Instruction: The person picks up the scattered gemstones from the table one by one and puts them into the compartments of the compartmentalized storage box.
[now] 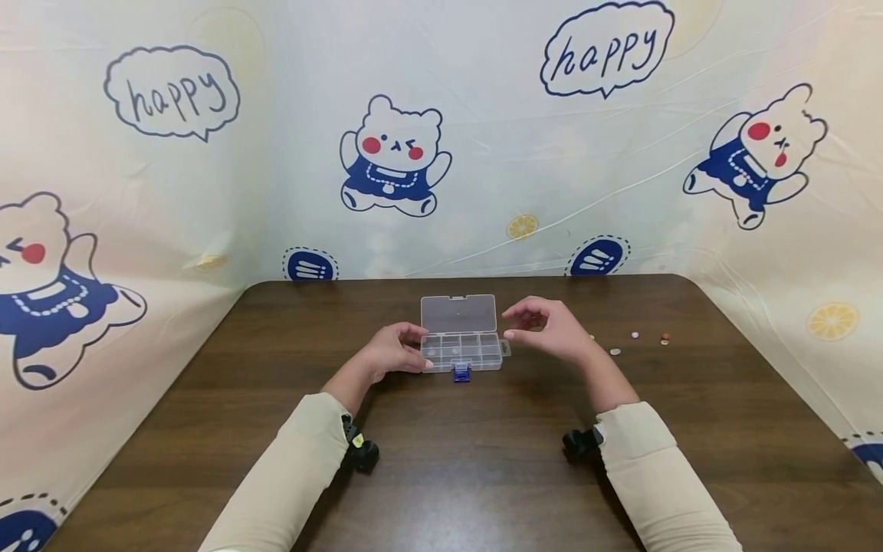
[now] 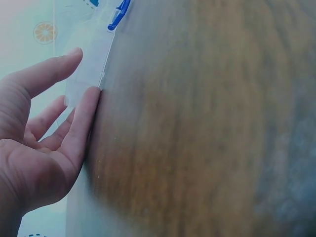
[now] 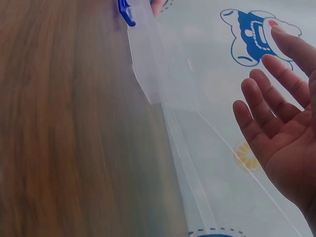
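A small clear plastic compartment box [image 1: 461, 364] stands on the table with its lid [image 1: 458, 315] raised at the back. On its front edge is a blue latch [image 1: 461, 373]. My left hand [image 1: 395, 350] holds the box's left end, thumb at the front corner and fingers farther back; the left wrist view shows the thumb [image 2: 89, 106] against the box edge. Just beyond the box's right end, my right hand [image 1: 552, 330] hovers with fingers loosely bent and spread apart. The right wrist view shows nothing in its palm.
Several small pieces lie right of my right hand, among them a pale one [image 1: 615, 352], a whitish one [image 1: 635, 335] and a reddish-brown one [image 1: 665, 336]. The dark wooden table [image 1: 455, 460] meets a printed cloth backdrop [image 1: 483, 192] at its back and sides.
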`<state>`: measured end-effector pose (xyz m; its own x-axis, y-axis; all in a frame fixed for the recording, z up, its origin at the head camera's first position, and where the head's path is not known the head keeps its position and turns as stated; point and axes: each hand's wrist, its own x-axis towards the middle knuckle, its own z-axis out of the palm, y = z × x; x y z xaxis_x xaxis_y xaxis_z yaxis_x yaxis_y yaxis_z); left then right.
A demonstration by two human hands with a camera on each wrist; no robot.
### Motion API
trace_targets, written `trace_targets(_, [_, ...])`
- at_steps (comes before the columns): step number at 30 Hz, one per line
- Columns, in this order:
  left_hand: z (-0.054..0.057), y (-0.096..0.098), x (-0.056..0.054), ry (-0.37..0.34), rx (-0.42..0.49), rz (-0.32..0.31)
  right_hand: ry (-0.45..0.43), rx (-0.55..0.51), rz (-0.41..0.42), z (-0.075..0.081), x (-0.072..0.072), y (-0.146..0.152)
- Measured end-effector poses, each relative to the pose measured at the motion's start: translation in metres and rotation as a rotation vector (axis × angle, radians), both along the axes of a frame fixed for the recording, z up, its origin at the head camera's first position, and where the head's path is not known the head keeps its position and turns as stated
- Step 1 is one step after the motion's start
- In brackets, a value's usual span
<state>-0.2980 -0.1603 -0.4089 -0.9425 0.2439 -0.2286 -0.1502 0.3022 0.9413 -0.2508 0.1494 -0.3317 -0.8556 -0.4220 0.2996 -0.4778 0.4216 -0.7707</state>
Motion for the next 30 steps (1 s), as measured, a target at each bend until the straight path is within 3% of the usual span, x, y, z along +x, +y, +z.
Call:
trace_targets(4, [0.003,0.0,0.001,-0.003,-0.005,-0.003,0.021,0.006,-0.019,-0.002,-0.001,0.007])
trace_targets(13, [0.006,-0.003,0.0,-0.034,0.013,-0.052,0.026,-0.039,-0.046,-0.035,-0.028,0.033])
trace_targets(19, [0.007,-0.003,0.001,-0.04,0.055,-0.081,0.039,-0.073,-0.053,-0.037,-0.029,0.044])
trace_targets(30, [0.006,-0.002,0.001,-0.022,0.044,-0.058,-0.035,-0.061,-0.069,-0.032,-0.028,0.064])
